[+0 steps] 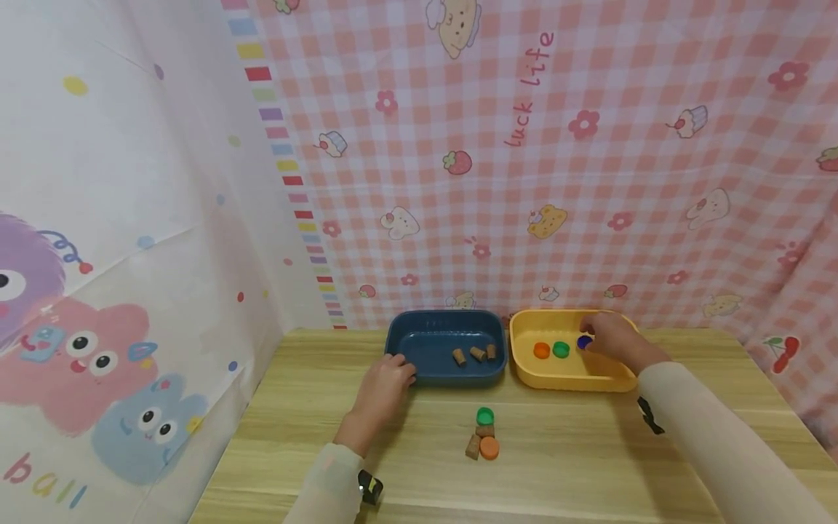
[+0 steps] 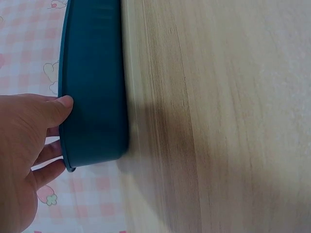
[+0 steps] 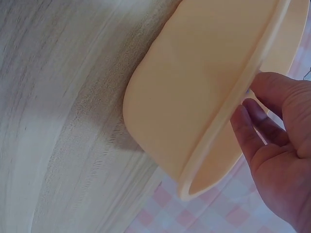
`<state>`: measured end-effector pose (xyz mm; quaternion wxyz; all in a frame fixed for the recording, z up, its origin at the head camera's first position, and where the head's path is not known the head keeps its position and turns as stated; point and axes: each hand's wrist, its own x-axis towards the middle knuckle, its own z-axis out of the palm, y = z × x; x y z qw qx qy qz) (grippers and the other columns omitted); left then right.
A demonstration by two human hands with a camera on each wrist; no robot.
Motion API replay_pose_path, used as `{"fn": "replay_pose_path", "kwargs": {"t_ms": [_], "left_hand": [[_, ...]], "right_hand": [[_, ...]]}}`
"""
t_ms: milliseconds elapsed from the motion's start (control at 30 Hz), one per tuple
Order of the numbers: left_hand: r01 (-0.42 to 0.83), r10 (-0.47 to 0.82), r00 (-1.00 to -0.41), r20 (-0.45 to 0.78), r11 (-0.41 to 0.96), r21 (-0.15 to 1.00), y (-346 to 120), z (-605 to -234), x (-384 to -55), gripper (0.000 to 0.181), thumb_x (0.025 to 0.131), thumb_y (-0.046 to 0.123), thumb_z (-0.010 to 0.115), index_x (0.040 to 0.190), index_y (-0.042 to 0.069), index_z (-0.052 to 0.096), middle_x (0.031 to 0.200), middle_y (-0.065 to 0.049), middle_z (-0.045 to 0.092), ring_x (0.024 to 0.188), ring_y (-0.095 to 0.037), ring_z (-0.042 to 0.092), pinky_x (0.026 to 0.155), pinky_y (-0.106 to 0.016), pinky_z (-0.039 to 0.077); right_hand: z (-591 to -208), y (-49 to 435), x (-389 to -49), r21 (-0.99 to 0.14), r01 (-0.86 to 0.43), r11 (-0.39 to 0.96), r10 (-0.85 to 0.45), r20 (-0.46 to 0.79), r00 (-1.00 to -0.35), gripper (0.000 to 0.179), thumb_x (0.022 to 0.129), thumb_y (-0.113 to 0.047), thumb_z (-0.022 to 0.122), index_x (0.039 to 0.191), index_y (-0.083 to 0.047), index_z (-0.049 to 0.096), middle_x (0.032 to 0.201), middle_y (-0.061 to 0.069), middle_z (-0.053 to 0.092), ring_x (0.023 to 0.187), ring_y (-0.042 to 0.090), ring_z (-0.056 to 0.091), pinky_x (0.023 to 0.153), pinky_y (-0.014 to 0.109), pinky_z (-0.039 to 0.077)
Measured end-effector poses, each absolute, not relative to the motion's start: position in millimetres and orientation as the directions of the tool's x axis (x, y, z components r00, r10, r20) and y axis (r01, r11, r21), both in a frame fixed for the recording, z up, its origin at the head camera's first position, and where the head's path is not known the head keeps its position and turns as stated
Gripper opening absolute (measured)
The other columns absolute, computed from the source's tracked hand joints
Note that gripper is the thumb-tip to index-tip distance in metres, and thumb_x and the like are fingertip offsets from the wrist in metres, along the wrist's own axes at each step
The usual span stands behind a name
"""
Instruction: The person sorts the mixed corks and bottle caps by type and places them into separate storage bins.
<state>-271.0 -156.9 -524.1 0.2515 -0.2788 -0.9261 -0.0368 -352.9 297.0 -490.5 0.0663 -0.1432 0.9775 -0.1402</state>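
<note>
My left hand (image 1: 382,382) grips the near left corner of the dark blue tray (image 1: 445,378); in the left wrist view the thumb lies on the rim, with other fingers behind it. Over the yellow tray (image 1: 556,382), my right hand (image 1: 612,338) has thumb and fingertips around a blue bottle cap (image 1: 584,342). Only a speck of blue shows between them in the right wrist view, mostly hidden by the tray's rim. An orange cap (image 1: 541,351) and a green cap (image 1: 561,350) lie left of it in the yellow tray.
Several corks (image 1: 478,354) lie in the blue tray's right half. In front of the trays, a green cap (image 1: 485,416), an orange cap (image 1: 489,448) and two corks (image 1: 473,447) sit close together on the wooden table (image 1: 563,473). A checked cloth (image 1: 419,189) hangs behind.
</note>
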Motion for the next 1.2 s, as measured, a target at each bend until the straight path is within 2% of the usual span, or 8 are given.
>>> {"fn": "replay_pose_path", "kwargs": {"t_ms": [533,800,1000,1200], "left_hand": [[0.532,0.494,-0.716,0.494,0.844,-0.073,-158,-523,-271,0.010,0.087,0.016,0.083,0.081,0.014,0.075,0.075,-0.001,0.061,0.067,-0.021,0.057,0.066,-0.032,0.051],[0.550,0.507,-0.694,0.510,0.832,-0.079,-158,-524,-271,0.011,0.086,0.017,0.083,0.080,0.014,0.075,0.074,-0.001,0.060,0.066,-0.022,0.056,0.066,-0.033,0.051],[0.543,0.501,-0.704,0.503,0.837,-0.074,-158,-524,-272,0.010,0.087,0.016,0.083,0.081,0.013,0.075,0.075,-0.002,0.061,0.067,-0.022,0.056,0.067,-0.034,0.051],[0.540,0.500,-0.713,0.492,0.839,-0.071,-158,-525,-272,0.010,0.087,0.016,0.083,0.082,0.013,0.075,0.076,-0.001,0.061,0.067,-0.021,0.055,0.068,-0.033,0.051]], "right_hand": [[-489,299,-350,-0.348,-0.236,0.907,-0.292,-0.117,-0.949,0.029,0.086,-0.001,0.078,0.113,0.006,0.068,0.107,0.020,0.069,0.096,0.035,0.062,0.096,0.055,0.054],[-485,298,-337,-0.396,-0.278,0.875,-0.317,-0.036,-0.948,0.029,0.088,-0.005,0.078,0.114,0.006,0.069,0.112,0.023,0.071,0.101,0.040,0.069,0.091,0.055,0.057],[-478,293,-325,-0.432,-0.320,0.843,-0.323,0.069,-0.944,0.032,0.090,-0.007,0.078,0.117,0.007,0.069,0.117,0.026,0.070,0.102,0.042,0.070,0.089,0.055,0.057],[-472,284,-308,-0.448,-0.345,0.825,-0.314,0.144,-0.938,0.029,0.091,-0.011,0.078,0.114,0.006,0.071,0.114,0.024,0.071,0.104,0.042,0.070,0.087,0.053,0.059]]}}
